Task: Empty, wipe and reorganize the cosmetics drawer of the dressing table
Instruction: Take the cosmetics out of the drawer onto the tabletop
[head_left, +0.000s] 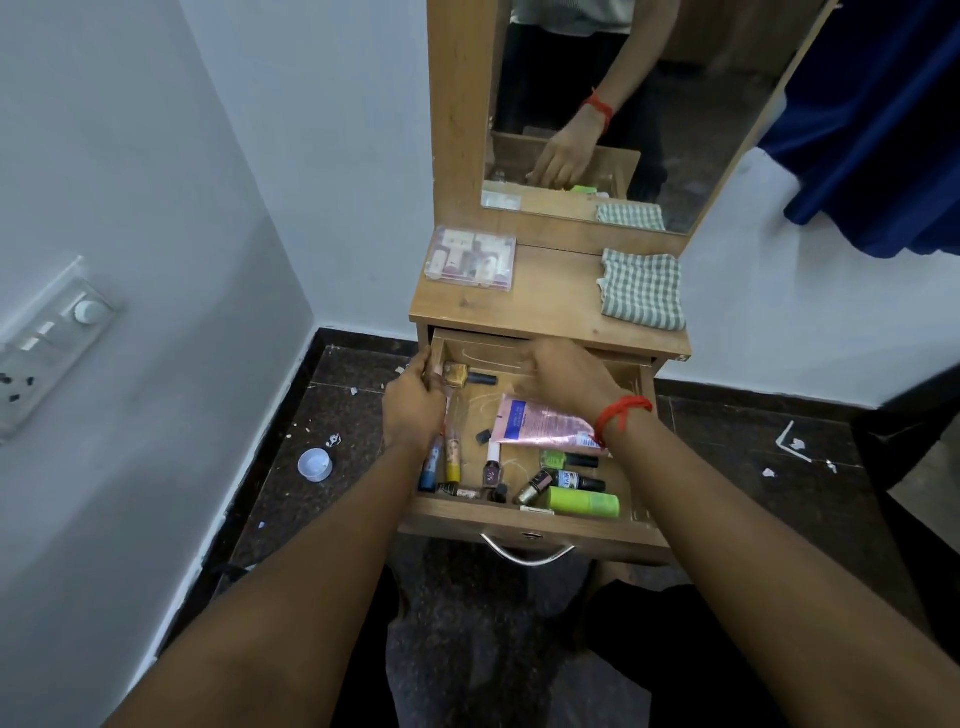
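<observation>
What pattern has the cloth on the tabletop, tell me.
The cloth is green-and-white checked; head view.

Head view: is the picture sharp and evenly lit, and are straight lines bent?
Head view: soft, dim light, no hard shadows; the right hand is slightly blurred; the bottles in the drawer are fairly sharp, but their labels are unreadable; the wide lens tilts the walls and the mirror, which shows no glare.

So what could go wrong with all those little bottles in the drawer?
The nail polish bottles lie loose in the drawer, so they might roll, knock together, or leak if a cap is loose. The right hand reaches to the back across the pink tube, so the wrist could drag it along. The drawer is pulled far out, so leaning on it might strain it.
</observation>
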